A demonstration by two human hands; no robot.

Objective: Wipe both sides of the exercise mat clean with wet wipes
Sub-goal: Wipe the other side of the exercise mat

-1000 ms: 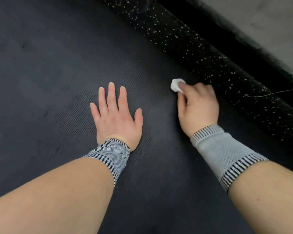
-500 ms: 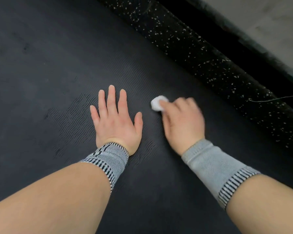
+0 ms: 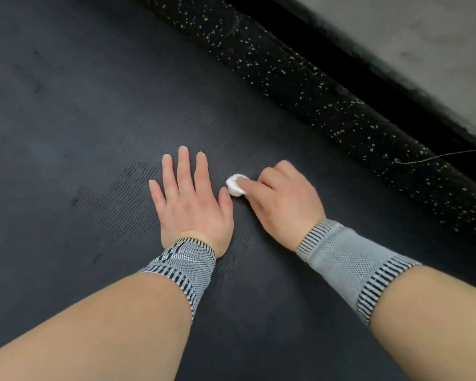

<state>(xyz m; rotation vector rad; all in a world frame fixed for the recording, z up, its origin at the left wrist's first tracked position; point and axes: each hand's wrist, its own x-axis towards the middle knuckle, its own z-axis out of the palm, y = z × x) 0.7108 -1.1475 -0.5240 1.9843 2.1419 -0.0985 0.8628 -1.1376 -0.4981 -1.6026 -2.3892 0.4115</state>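
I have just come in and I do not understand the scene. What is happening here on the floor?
A person is cleaning a dark exercise mat. The right hand grips a balled white wet wipe and holds it against the mat, close to the thumb of the left hand. The left hand lies flat on the mat with straight fingers. Both wrists wear grey striped wristbands. Beyond the mat lies black speckled flooring.

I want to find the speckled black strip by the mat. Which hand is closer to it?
Right. The right hand, holding the white wipe, lies on the mat nearer the speckled strip. The left hand rests flat farther away, on the wipe's other side.
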